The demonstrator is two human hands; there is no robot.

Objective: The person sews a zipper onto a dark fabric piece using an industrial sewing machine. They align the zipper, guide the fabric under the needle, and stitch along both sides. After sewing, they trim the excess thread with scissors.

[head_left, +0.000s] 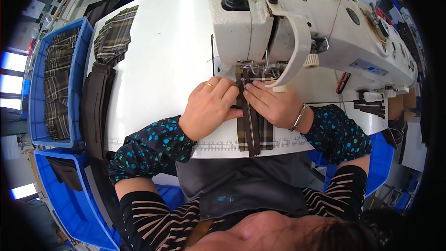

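A dark brown zipper [252,132] with metal teeth lies lengthwise on a strip of plaid fabric [267,137] on the white table. Both run up to the presser foot [260,69] of a white sewing machine [334,32]. My left hand [210,107] is curled at the strip's left edge, fingertips and thumb gripping the plaid fabric. Its fingertips are partly hidden. From the right, my right hand [274,104] lies across the layers, its fingers stretched out and pressing on the zipper just below the presser foot.
Plaid pieces [116,35] and a stack of dark strips [96,104] lie along the table's left side. A blue bin [76,76] beside them holds more plaid pieces. On the right are a red-and-black tool [343,82] and dark zippers [370,107]. A ruler scale [211,147] runs along the front edge.
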